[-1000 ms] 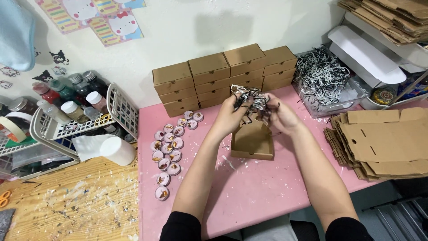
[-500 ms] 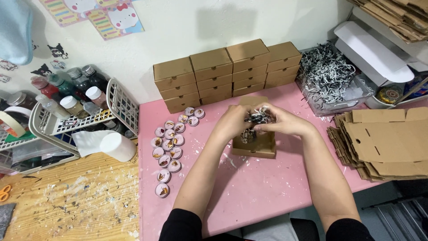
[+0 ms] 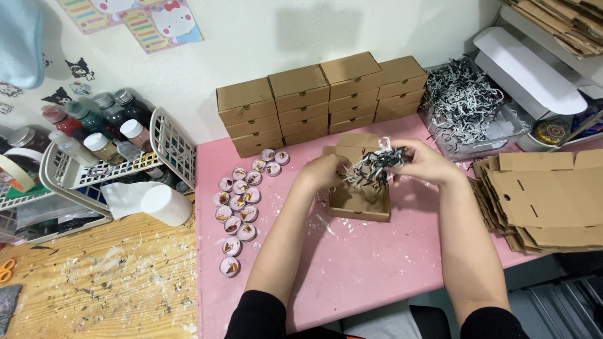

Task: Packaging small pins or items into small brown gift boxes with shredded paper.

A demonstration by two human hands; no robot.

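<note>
two hands meet just above the open cardboard box point(image 3: 358, 202) on the pink mat point(image 3: 352, 270), and between them hangs a clump of black-and-white shredded paper point(image 3: 372, 168). the left hand point(image 3: 323, 173) pinches the clump's left end, the right hand point(image 3: 427, 162) grips its right end with fingers curled around the strands, so the bundle's long axis runs roughly side to side across the box's width. the box lies directly beneath the clump, its lid flap raised behind; both hands are about equally near it. behind the box stand stacked closed brown boxes point(image 3: 320, 94); to its left, a trail of small round pink tins point(image 3: 239, 210); to its right, flat cardboard blanks point(image 3: 546, 201); behind and to its right, a clear tub of more shred point(image 3: 468, 107). the hands and strands hide whatever lies at the box's back edge, and the fingertips are buried in paper
</note>
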